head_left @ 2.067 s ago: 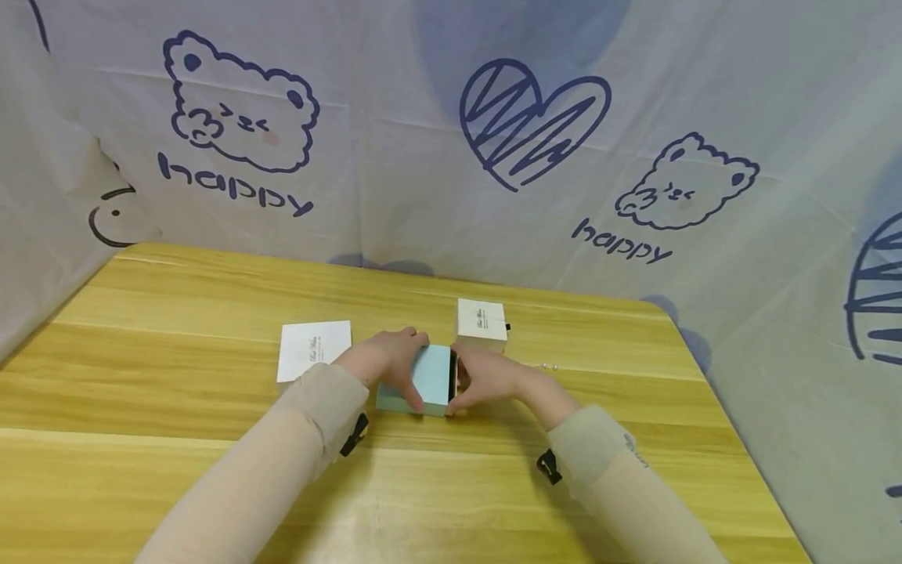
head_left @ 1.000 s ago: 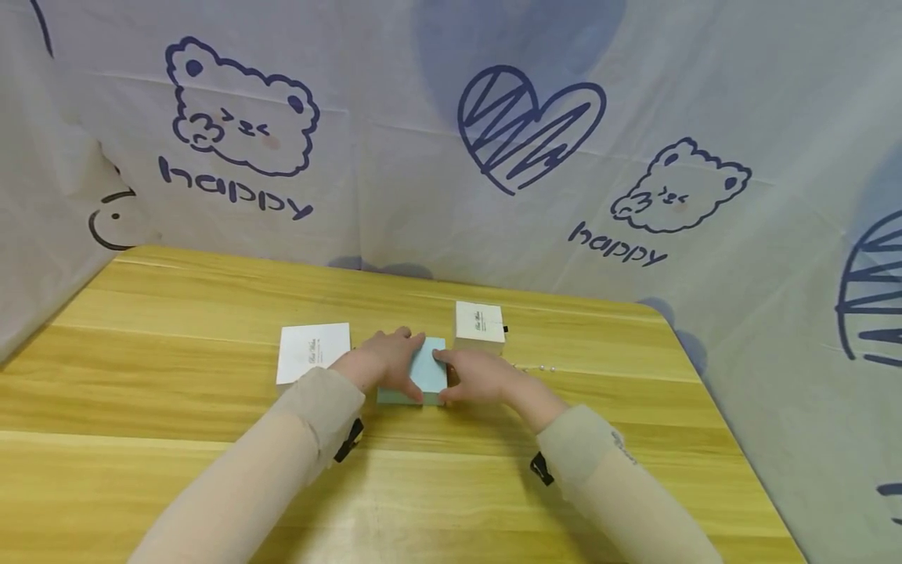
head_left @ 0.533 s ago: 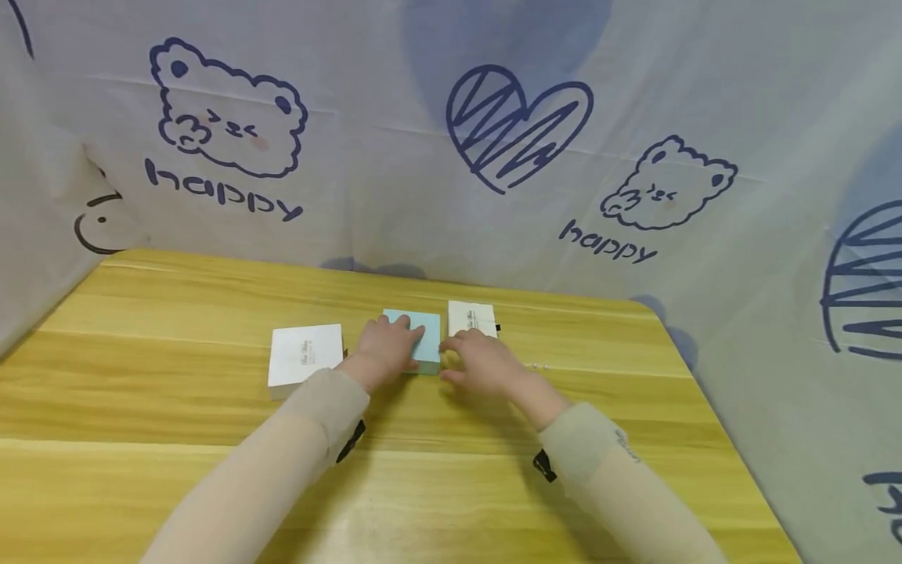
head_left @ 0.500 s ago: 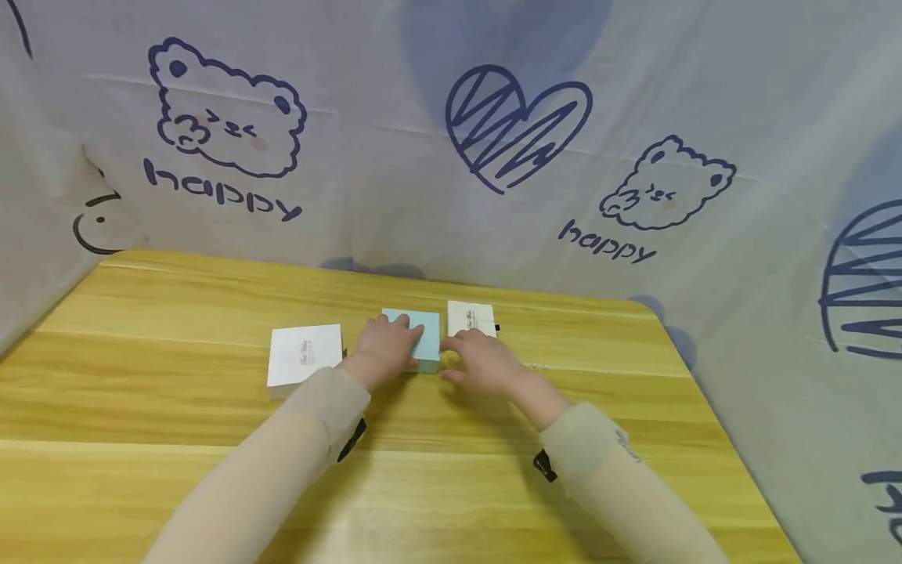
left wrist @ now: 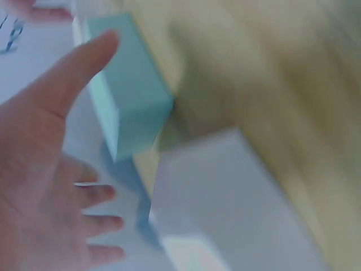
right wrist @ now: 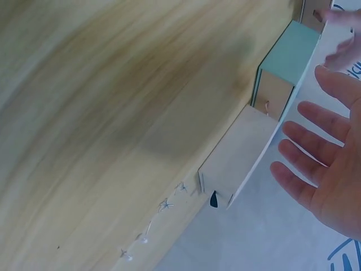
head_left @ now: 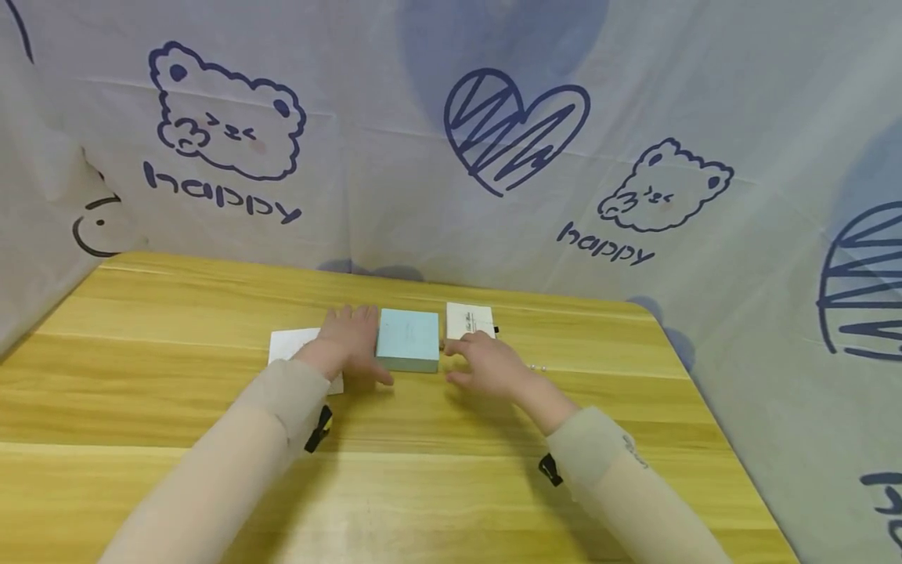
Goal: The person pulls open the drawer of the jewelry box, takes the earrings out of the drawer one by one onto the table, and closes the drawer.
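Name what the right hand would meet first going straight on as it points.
The right hand would probably meet the light-blue box, though the hand's height is unclear, so it might pass over.

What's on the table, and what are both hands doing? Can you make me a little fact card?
Left hand: fingers spread, holding nothing, just left of the blue box
Right hand: fingers apart, holding nothing
Blue box: in the middle, small loop on its right end
Left white box: partly hidden by the left hand and arm
Right white box: beside the blue box, black tab on its right end
Star-and-bead string: lying on the wood-patterned table
Backdrop: bears, hearts, "happy"
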